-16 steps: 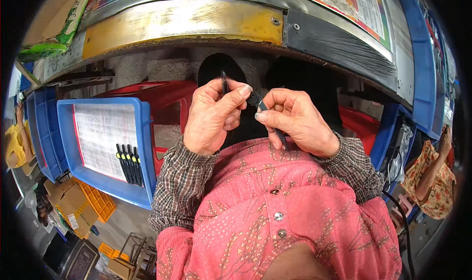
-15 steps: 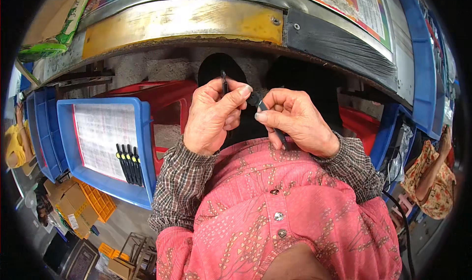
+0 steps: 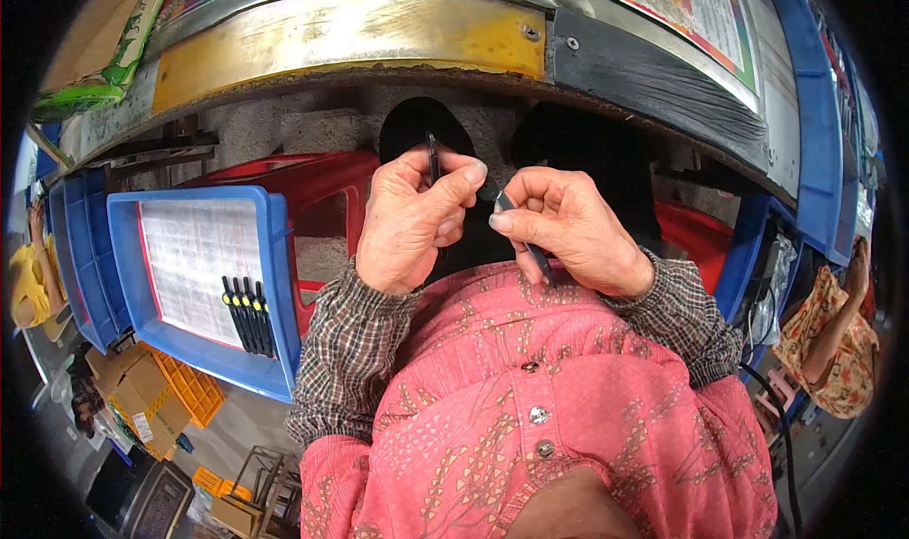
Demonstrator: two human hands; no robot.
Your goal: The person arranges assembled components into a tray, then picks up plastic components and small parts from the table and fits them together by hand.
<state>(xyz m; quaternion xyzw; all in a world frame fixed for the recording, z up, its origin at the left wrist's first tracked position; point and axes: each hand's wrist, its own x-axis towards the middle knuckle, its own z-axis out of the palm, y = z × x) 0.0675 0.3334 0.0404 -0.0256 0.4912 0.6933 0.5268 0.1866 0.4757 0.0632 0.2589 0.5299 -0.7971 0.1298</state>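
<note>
My left hand (image 3: 413, 215) pinches a slim black pen-like piece (image 3: 434, 159) upright between thumb and fingers. Its dark tip stands above the fingertips. Across a small gap, my right hand (image 3: 578, 225) grips a slim dark grey stick-like tool (image 3: 538, 257), tilted, with its lower end sticking out under the fingers. Its upper end points toward the left hand; a small dark bit between the hands is hard to make out against the dark background. Several black pen-like pieces (image 3: 248, 317) with yellow-green marks lie side by side in the blue tray (image 3: 204, 362) at my left.
A metal-edged workbench (image 3: 350, 37) runs across the front, above my hands. Red stools (image 3: 355, 194) stand below it. More blue trays (image 3: 819, 113) are at the right. Cardboard boxes (image 3: 142, 397) and an orange crate (image 3: 194, 388) sit at lower left. Other people are at both sides.
Hardly anything differs. Both hands keep their grips, and the grey tool in my right hand has shifted very slightly.
</note>
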